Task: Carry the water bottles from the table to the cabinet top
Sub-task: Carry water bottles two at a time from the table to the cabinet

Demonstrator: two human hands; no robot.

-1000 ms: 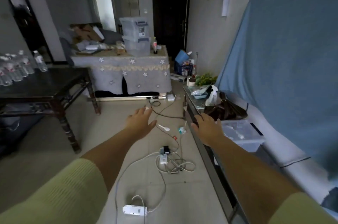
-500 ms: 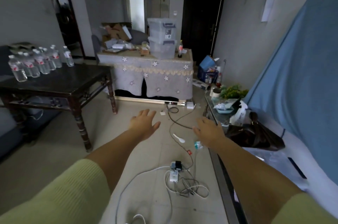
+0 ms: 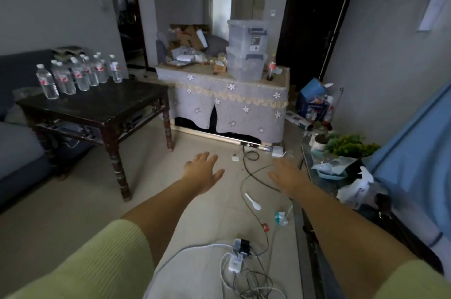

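Basically no bottle is held yet: left hand (image 3: 203, 171) & right hand (image 3: 288, 175) are spread flat over the floor, each grip released, prob. free for pickup. Water bottles (image 3: 78, 74) are clustered upright at the dark worktop (image 3: 102, 103) far-left edge, well apart from both hands.

My sleeves (image 3: 80, 264) run off the bottom edge, so my elbows and upper arms are out of sight. The sofa (image 3: 17, 132) at left is cut by the frame edge. The bottles (image 3: 73, 74) crowd together so I cannot count the back ones, and their labels are too small to read. The blue cloth (image 3: 415, 152) covers whatever is beneath it. The tablecloth (image 3: 231, 105) hides the furniture under it. The doorway (image 3: 314, 17) is too dark to see into.
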